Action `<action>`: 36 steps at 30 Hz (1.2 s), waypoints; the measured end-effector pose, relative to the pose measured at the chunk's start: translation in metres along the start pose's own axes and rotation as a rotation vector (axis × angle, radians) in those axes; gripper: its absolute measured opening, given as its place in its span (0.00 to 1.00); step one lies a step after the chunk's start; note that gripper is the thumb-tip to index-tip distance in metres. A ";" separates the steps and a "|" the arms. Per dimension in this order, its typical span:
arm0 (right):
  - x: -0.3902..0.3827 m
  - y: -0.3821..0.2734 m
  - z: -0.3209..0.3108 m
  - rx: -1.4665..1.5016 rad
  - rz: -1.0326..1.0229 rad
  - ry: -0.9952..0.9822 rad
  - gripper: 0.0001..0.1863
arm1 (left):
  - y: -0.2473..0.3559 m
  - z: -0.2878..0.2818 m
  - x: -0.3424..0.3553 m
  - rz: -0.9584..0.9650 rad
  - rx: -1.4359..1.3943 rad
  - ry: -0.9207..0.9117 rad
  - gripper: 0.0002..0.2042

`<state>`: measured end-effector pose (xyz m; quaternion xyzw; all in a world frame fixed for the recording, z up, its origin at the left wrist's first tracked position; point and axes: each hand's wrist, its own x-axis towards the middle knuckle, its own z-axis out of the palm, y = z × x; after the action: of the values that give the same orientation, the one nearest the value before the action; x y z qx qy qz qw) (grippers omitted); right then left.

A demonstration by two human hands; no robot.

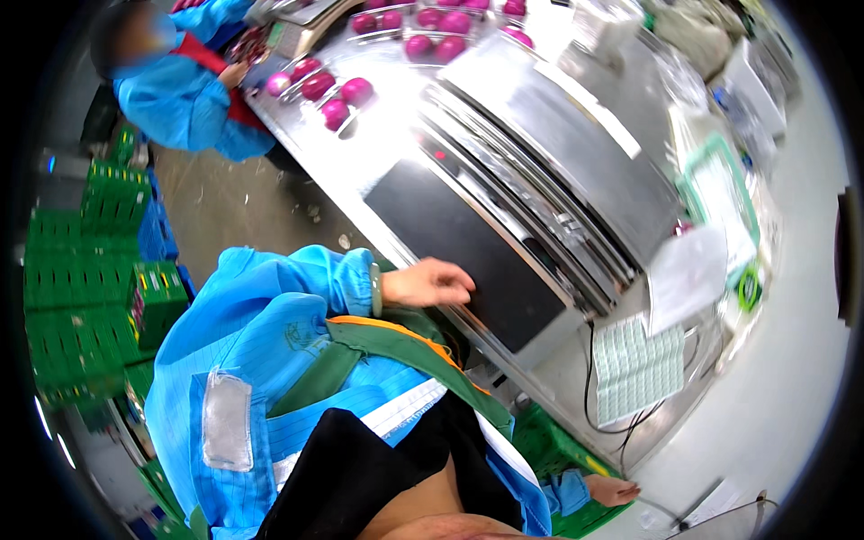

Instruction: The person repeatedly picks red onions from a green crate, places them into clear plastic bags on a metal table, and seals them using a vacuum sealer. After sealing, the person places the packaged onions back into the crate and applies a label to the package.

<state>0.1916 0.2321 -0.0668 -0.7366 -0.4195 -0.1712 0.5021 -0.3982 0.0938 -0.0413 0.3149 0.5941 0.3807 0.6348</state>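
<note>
My left hand [430, 283], with a bangle at the wrist, is over the front edge of a tabletop wrapping machine. Its fingers are loosely bent with nothing between them, close to the black flat plate [468, 247]. Behind that plate run metal rollers [531, 189] and a broad steel cover [567, 126]. Low on the right, my right hand [614, 490] hangs away from the bench, beside a green crate [549, 445]. Its fingers stretch outward and nothing shows in them.
Trays of round magenta produce [335, 97] stand on the steel bench's far side. A co-worker in blue [175, 94] is at far left. A pale green ridged pad [637, 369], cables and a green-framed basket [720, 198] are at right. Green crates [76, 279] are stacked left.
</note>
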 end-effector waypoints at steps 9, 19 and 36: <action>-0.237 -0.612 0.102 0.930 -0.339 -1.864 0.16 | -0.086 -0.261 -0.043 0.079 -0.538 1.100 0.27; -0.636 -0.770 0.264 0.437 -1.602 -1.903 0.25 | -0.082 -0.391 -0.013 0.025 -0.739 1.038 0.39; -0.219 -0.608 0.190 0.675 -0.014 -1.810 0.29 | 0.150 -0.290 0.081 0.444 -0.163 0.146 0.33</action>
<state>-0.4499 0.3897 0.0647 -0.4039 -0.6791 0.5879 0.1731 -0.7025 0.2248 0.0167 0.3573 0.5219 0.5793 0.5141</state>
